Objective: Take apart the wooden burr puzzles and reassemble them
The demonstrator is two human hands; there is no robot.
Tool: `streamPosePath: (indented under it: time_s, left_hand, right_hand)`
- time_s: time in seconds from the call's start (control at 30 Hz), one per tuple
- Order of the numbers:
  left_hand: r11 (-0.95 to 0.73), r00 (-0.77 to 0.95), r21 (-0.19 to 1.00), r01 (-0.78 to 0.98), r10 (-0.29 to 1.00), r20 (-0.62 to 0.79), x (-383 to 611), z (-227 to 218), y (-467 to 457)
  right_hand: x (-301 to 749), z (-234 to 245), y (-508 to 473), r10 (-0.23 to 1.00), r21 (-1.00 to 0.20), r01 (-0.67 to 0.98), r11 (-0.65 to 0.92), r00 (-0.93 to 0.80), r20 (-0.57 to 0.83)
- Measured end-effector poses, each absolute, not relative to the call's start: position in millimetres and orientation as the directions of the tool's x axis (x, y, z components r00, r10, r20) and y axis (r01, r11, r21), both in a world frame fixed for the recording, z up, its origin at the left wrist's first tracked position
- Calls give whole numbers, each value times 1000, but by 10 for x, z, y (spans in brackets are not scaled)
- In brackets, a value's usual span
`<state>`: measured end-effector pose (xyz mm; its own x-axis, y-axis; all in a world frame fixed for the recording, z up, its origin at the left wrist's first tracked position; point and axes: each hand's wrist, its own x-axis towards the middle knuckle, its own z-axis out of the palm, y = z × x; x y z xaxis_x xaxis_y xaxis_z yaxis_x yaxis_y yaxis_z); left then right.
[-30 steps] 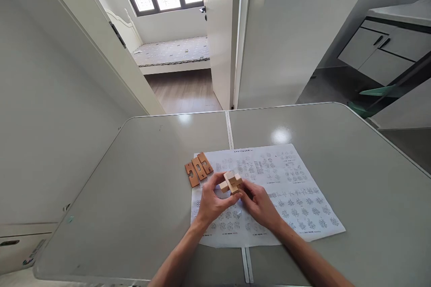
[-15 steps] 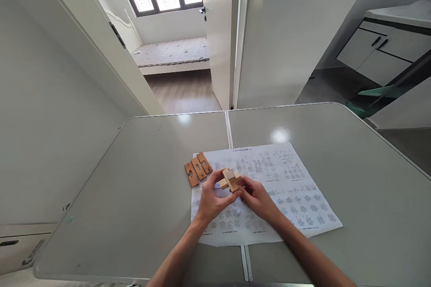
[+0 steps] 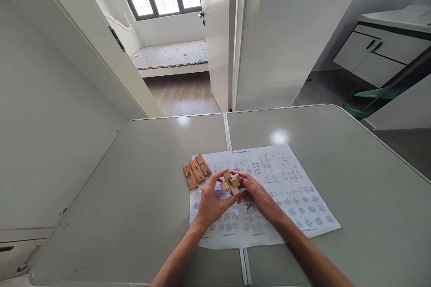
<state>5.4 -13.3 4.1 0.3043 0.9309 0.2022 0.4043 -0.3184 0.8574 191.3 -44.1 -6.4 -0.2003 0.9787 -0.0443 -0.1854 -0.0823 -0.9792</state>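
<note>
A small pale wooden interlocking burr puzzle [image 3: 231, 184], made of crossed blocks, is held up over the printed paper sheet [image 3: 276, 184]. My left hand [image 3: 213, 202] is closed on its left side, thumb below and index finger above. At its right side my right hand [image 3: 257, 193] has its fingers curled round the puzzle's far edge and thumb near the front block; some fingertips are hidden behind the wood. Left of the hands, three brown wooden pieces with cut-outs lie side by side: a left piece [image 3: 191, 179], a middle piece [image 3: 198, 172] and a right piece [image 3: 204, 166].
The sheet, covered in rows of small diagrams, lies on a grey table [image 3: 141, 206] with a pale rim and a centre seam. Past the far edge are an open door [image 3: 218, 40], a bed [image 3: 175, 54] and a window. White cabinets [image 3: 377, 54] stand at the right.
The puzzle has turned a little in my hands, showing a block end toward me. My right hand's thumb and fingers have shifted up its right side. The view has tilted slightly.
</note>
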Motion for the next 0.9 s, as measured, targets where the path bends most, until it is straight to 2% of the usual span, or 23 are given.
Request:
streamPosePath:
  time_s: [0.27, 0.4, 0.5, 0.6, 0.9]
  left_hand:
    - [-350, 353, 859, 373, 910, 218, 84, 63, -153]
    - [-254, 342, 911, 324, 930, 138, 73, 87, -146]
    - [-127, 380, 973, 191, 924, 46, 41, 122, -130]
    - [-68, 421, 993, 92, 907, 22, 13, 149, -115]
    - [-15, 446, 997, 81, 895, -23, 27, 175, -118]
  right_hand:
    - [1909, -73, -446, 980, -986, -152, -71, -193, -41]
    - [1935, -78, -425, 971, -992, -121, -41, -239, -11]
    - [1943, -58, -424, 964, -994, -107, -34, -266, -4]
    - [1929, -48, -440, 963, -996, -85, -36, -270, -12]
    - [1904, -151, -477, 989, -999, 32, -8, -144, -12]
